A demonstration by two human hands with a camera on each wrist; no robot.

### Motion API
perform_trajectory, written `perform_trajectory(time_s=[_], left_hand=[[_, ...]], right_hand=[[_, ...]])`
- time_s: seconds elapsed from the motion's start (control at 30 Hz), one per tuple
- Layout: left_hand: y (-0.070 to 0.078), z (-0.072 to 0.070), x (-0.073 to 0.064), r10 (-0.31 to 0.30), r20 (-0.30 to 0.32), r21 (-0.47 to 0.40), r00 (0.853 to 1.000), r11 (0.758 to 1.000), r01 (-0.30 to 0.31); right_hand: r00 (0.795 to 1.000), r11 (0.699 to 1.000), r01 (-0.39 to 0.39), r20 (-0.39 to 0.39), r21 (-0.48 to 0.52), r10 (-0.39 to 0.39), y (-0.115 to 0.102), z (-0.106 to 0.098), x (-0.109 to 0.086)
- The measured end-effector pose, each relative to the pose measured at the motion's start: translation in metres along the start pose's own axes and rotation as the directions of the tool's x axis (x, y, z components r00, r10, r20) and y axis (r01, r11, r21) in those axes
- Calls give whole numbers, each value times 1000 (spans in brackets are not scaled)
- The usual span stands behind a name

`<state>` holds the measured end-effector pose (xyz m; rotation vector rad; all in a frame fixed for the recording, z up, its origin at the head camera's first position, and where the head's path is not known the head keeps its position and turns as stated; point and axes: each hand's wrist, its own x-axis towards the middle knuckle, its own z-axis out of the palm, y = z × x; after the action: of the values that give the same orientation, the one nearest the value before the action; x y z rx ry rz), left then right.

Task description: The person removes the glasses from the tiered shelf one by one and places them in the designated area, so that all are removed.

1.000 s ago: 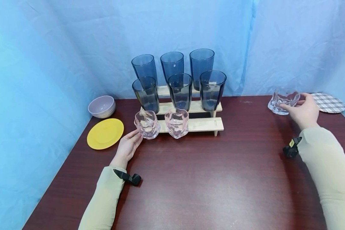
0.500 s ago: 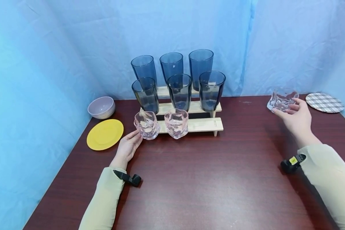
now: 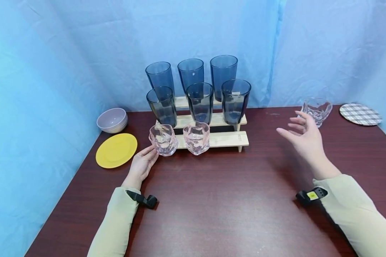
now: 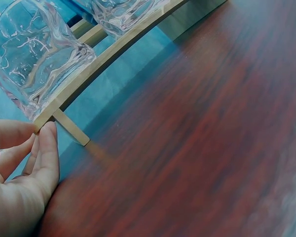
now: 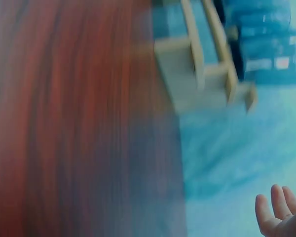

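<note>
Your right hand (image 3: 305,142) has swung left, off the clear glass (image 3: 321,109), since the earlier frame. Your left hand (image 3: 142,165) pinches the left end of the wooden rack (image 3: 229,139); whether it touches the pink glass (image 3: 163,141) is hard to tell. The rack runs left to right, its bare right end left of your right hand's parted, empty fingers; the clear glass stands beyond them, far right.

Pale-green-sleeved left arm (image 3: 114,221): extended forward; bare left hand (image 3: 141,166) set in a thumb-and-finger pinch. Pale-green-sleeved right arm (image 3: 354,210): extended forward; bare right hand (image 3: 307,141) raised, fingers parted, thumb spread away.
</note>
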<state>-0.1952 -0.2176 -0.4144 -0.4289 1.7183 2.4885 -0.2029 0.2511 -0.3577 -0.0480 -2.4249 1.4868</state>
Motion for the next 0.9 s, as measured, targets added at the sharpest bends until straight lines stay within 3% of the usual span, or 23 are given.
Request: perform_trajectory(time_s=[0.27, 0.57, 0.77, 0.9], left_hand=[[0, 2, 0, -3, -4, 14, 1000, 1000, 3], [0, 2, -1, -3, 1, 14, 1000, 1000, 3], [0, 2, -1, -3, 4, 6, 1000, 1000, 3], [1, 1, -1, -2, 0, -2, 1000, 1000, 2]], right_hand=[[988, 983, 120, 82, 138, -132, -29, 41, -21], [950, 973, 161, 243, 166, -198, -49, 82, -33], [920, 968, 209, 308, 139, -243, -60, 110, -35], [905, 973, 197, 360, 119, -228, -63, 127, -34]])
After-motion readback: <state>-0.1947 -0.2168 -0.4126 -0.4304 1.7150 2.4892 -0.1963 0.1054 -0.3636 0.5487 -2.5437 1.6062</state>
